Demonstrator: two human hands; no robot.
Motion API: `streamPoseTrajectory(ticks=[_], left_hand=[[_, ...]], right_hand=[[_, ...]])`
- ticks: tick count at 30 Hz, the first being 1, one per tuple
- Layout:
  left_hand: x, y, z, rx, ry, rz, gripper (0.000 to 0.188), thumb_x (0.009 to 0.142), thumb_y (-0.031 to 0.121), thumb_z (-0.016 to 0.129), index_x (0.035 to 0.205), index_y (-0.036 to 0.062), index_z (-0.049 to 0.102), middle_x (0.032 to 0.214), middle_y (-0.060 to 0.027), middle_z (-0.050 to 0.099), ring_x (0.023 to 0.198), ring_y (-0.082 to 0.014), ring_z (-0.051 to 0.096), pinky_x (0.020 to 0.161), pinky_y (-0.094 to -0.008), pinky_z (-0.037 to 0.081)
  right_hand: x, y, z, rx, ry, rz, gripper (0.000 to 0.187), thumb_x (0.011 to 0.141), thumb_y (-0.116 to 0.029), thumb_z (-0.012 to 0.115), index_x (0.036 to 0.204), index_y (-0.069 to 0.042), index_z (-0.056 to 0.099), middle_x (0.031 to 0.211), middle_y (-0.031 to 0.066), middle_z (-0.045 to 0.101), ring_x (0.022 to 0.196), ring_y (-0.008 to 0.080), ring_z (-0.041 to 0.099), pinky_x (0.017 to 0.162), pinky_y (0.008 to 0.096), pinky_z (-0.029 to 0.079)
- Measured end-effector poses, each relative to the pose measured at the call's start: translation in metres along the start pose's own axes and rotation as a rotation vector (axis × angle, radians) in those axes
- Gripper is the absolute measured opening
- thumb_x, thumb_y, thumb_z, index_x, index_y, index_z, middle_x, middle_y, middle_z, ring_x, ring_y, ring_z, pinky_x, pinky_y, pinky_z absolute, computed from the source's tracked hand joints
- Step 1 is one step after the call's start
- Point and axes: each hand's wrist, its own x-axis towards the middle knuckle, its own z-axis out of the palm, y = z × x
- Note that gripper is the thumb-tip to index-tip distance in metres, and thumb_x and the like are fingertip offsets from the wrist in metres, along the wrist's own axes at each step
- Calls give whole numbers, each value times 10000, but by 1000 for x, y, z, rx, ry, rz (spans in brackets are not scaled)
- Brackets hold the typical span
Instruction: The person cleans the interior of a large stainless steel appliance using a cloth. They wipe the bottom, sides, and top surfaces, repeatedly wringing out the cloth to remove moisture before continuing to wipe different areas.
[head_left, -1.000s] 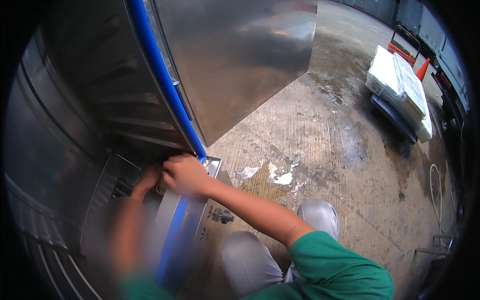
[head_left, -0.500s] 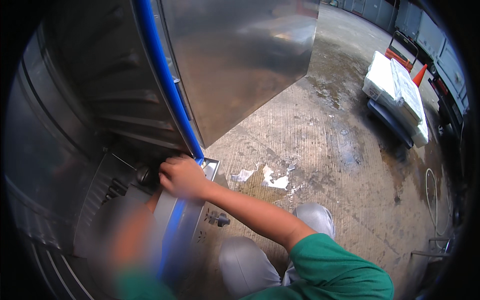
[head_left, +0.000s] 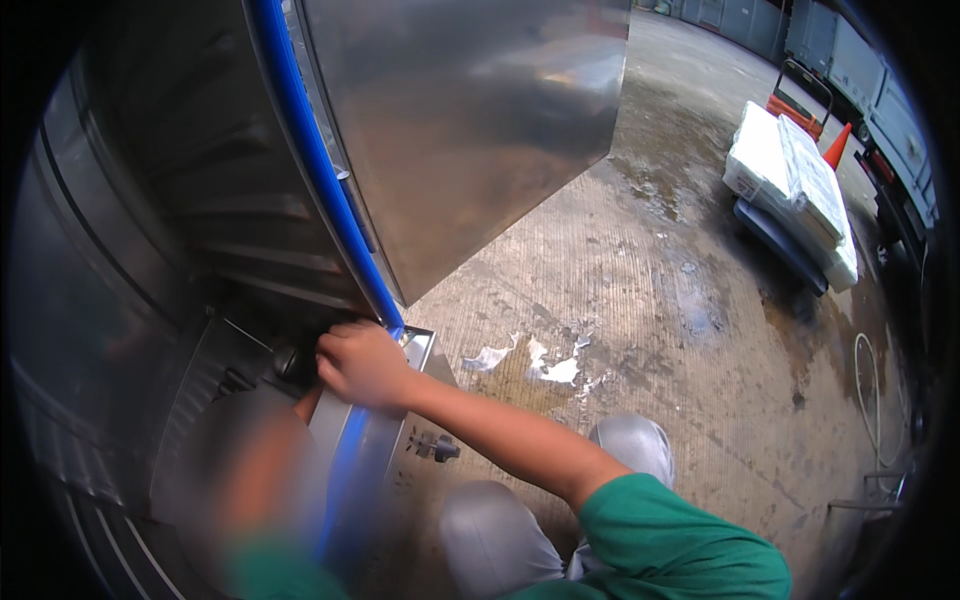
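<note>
I crouch at a stainless steel cabinet with its door (head_left: pixel 480 130) swung open. My right hand (head_left: pixel 362 362) is at the lower corner of the opening, beside the bottom of the blue-covered frame edge (head_left: pixel 330 180). Its fingers curl inward over the sill (head_left: pixel 410 352), and whatever they grip is hidden. My left forearm (head_left: pixel 268 470), badly blurred, reaches inside the sill; the left hand is mostly hidden behind my right hand. A rounded dark object (head_left: pixel 287 362) is inside the cabinet, close to my right fingers. A black knob (head_left: pixel 444 449) projects from the outer front panel.
Ribbed steel lines the cabinet's inner wall (head_left: pixel 200 220). Wet patches mark the concrete floor (head_left: pixel 640 300). At the right are a cart (head_left: pixel 775 245) bearing white wrapped packages (head_left: pixel 795 180), an orange cone (head_left: pixel 838 147), a pale hose (head_left: pixel 865 400) and parked trucks (head_left: pixel 890 100).
The view has shifted slightly, so the frame edge and door sit a little further left. My right hand stays at the same corner, its forearm slightly lower in view.
</note>
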Motion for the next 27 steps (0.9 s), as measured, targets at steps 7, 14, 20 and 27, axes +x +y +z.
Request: streamPoseTrajectory(ticks=[7,14,20,27], left_hand=[[0,-2,-58,-280,-89,-171,302,995,258,586,1151,30,707,1125,-134,725,965,-270,705,849,-413,550],[-87,149,-209,-409,58,-210,287,875,176,569,1126,43,606,958,-47,652,829,-170,668,765,-339,583],[-91,301,-176,-448,-222,301,414,872,135,556,1270,28,595,1100,-52,663,933,-134,657,869,-294,574],[13,365,36,-608,-204,385,425,1123,362,480,1363,24,575,1190,-40,668,1032,-129,633,934,-318,537]], right_hand=[[2,5,-4,107,-28,46,218,857,-242,630,844,-32,692,860,173,683,856,399,679,778,513,541],[7,9,-48,612,-61,296,288,1026,-249,619,976,17,717,749,92,709,709,168,702,664,329,535],[-8,42,-173,839,-25,528,631,1075,-581,421,1041,-6,677,767,67,684,675,174,694,601,319,531],[-90,103,-269,832,-104,743,835,981,-781,452,1334,-38,592,1134,101,720,959,234,737,751,425,622]])
